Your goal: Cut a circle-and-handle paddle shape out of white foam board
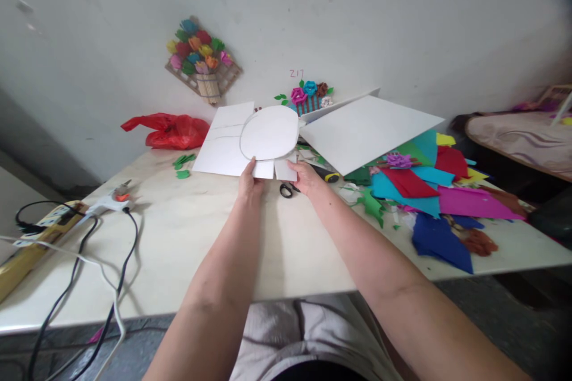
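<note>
A white board (218,152) with two pencil lines across it is held up over the table. At its right side is a rounded white shape (270,131) with a dark line around part of its edge; I cannot tell whether it is fully separate from the board. My left hand (251,180) grips the board's lower edge, thumb on top and fingers hidden beneath. My right hand (305,176) pinches a lower right flap (285,168), beside a narrow slit. Between the hands, black-handled scissors (286,190) lie on the table, partly covered.
A larger white board (370,131) leans over coloured felt-like sheets (406,184) at right. Beside it lies a black-and-yellow tool (330,177). A glue gun (114,201), power strip (49,223) and cords occupy the left. A red plastic bag (176,131) sits near the wall.
</note>
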The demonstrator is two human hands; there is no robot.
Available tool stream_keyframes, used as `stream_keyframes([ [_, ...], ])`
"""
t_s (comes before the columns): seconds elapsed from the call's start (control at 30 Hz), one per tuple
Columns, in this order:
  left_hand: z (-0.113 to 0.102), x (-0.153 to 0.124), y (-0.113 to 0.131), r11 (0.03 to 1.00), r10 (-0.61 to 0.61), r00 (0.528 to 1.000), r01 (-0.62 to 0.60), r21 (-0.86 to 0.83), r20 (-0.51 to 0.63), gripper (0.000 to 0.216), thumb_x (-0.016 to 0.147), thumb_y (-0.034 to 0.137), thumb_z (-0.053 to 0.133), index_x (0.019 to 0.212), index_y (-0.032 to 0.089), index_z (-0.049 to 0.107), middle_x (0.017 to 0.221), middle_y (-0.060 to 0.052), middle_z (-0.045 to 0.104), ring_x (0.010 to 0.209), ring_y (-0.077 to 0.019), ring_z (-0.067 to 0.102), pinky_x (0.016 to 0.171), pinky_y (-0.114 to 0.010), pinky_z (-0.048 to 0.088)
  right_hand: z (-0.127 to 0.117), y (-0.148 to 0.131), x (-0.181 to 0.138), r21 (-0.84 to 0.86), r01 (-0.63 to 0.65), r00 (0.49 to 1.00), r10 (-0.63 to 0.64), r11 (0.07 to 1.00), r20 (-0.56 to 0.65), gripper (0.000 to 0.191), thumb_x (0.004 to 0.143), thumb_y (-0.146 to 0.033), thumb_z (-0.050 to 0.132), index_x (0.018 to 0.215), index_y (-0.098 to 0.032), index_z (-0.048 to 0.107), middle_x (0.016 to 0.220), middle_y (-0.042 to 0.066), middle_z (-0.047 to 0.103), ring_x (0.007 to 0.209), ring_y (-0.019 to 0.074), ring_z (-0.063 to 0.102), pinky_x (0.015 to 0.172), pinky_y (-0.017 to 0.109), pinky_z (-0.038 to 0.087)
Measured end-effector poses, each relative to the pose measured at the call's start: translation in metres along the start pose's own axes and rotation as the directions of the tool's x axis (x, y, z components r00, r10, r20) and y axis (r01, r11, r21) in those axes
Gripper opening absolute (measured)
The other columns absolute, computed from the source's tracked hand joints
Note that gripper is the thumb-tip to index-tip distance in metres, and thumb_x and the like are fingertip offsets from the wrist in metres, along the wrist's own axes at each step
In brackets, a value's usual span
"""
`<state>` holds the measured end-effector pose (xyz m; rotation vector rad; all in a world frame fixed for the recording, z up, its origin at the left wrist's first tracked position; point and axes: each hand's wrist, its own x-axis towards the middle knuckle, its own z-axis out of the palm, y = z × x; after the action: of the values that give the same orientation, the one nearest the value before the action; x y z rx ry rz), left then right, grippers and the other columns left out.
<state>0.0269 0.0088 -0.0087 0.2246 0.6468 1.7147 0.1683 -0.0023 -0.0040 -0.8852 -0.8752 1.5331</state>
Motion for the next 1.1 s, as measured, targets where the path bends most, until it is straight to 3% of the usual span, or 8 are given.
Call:
stream_keyframes([
  [0.1,0.0,0.001,0.001,1.0,0.027,0.999,-0.026,0.013,-0.026,0.016,0.082,0.007,0.065,0.097,0.013,0.067,0.085,-0.006,0.074,0.085,-0.0193,0.072,0.075,-0.025,0.059,0.001,0.002,0.002,-0.008,0.019,0.999,-0.02,1.0,-0.044,0.01,0.077,-0.019,0.065,0.084,-0.017,0.059,0.074,0.004,0.071,0.069,0.0181,0.067,0.061,0.029,0.056],
  [0.3,0.001,0.0,0.003,0.995,0.094,0.994,-0.095,-0.007,-0.063,0.023,0.081,0.007,0.065,0.102,0.015,0.068,0.09,-0.005,0.074,0.087,-0.0187,0.072,0.073,-0.024,0.06,0.009,0.009,0.004,-0.099,0.202,0.97,-0.213,0.974,-0.116,0.013,0.074,-0.016,0.065,0.087,-0.015,0.063,0.077,0.003,0.071,0.074,0.0158,0.067,0.075,0.028,0.055],
  [0.37,0.001,0.0,0.003,0.996,0.088,0.993,-0.089,-0.007,-0.077,0.024,0.082,0.007,0.065,0.104,0.016,0.068,0.093,-0.006,0.074,0.088,-0.0194,0.072,0.07,-0.024,0.06,0.009,0.011,0.007,-0.206,0.263,0.948,-0.292,0.943,-0.127,0.012,0.076,-0.019,0.063,0.088,-0.016,0.063,0.079,0.003,0.072,0.078,0.0164,0.067,0.076,0.028,0.055],
  [0.47,0.002,0.0,0.004,0.996,0.088,0.992,-0.087,0.011,-0.09,0.021,0.084,0.008,0.064,0.102,0.016,0.067,0.099,-0.007,0.074,0.092,-0.0205,0.071,0.07,-0.024,0.06,0.002,0.012,0.013,-0.462,0.341,0.898,-0.429,0.819,-0.097,0.012,0.076,-0.027,0.064,0.082,-0.017,0.063,0.078,0.001,0.07,0.082,0.0176,0.065,0.077,0.028,0.054],
  [0.53,0.001,0.001,0.008,0.994,0.11,0.99,-0.109,0.024,-0.087,0.019,0.085,0.009,0.063,0.102,0.016,0.067,0.101,-0.007,0.074,0.096,-0.0207,0.07,0.074,-0.025,0.06,-0.006,0.01,0.018,-0.532,0.357,0.873,-0.476,0.768,-0.101,0.013,0.072,-0.028,0.067,0.078,-0.017,0.063,0.074,0.0,0.068,0.081,0.0178,0.064,0.077,0.028,0.053],
  [0.7,-0.003,0.002,0.014,0.987,0.158,0.984,-0.158,0.01,-0.078,0.019,0.085,0.009,0.062,0.101,0.017,0.068,0.099,-0.006,0.074,0.1,-0.0196,0.07,0.081,-0.025,0.057,-0.029,0.001,0.025,-0.217,0.349,0.838,-0.407,0.912,-0.362,0.011,0.072,-0.025,0.063,0.078,-0.016,0.062,0.065,-0.002,0.065,0.067,0.0162,0.063,0.066,0.029,0.053],
  [0.9,-0.005,0.003,0.01,0.989,0.15,0.987,-0.15,0.0,-0.058,0.02,0.082,0.007,0.064,0.101,0.015,0.067,0.09,-0.004,0.075,0.091,-0.0177,0.072,0.079,-0.023,0.058,-0.038,-0.013,0.023,-0.261,0.282,0.826,-0.372,0.923,-0.424,0.011,0.073,-0.021,0.056,0.063,-0.018,0.058,0.055,-0.002,0.059,0.062,0.0162,0.06,0.057,0.025,0.049],
  [1.1,-0.007,0.006,0.007,0.983,0.183,0.983,-0.182,0.028,-0.025,0.029,0.08,0.008,0.067,0.108,0.014,0.066,0.093,-0.006,0.075,0.088,-0.0182,0.072,0.077,-0.023,0.058,-0.033,-0.018,0.013,-0.175,0.044,0.874,-0.123,0.984,-0.47,0.01,0.076,-0.013,0.051,0.069,-0.017,0.058,0.049,-0.003,0.053,0.049,0.0133,0.055,0.044,0.021,0.043],
])
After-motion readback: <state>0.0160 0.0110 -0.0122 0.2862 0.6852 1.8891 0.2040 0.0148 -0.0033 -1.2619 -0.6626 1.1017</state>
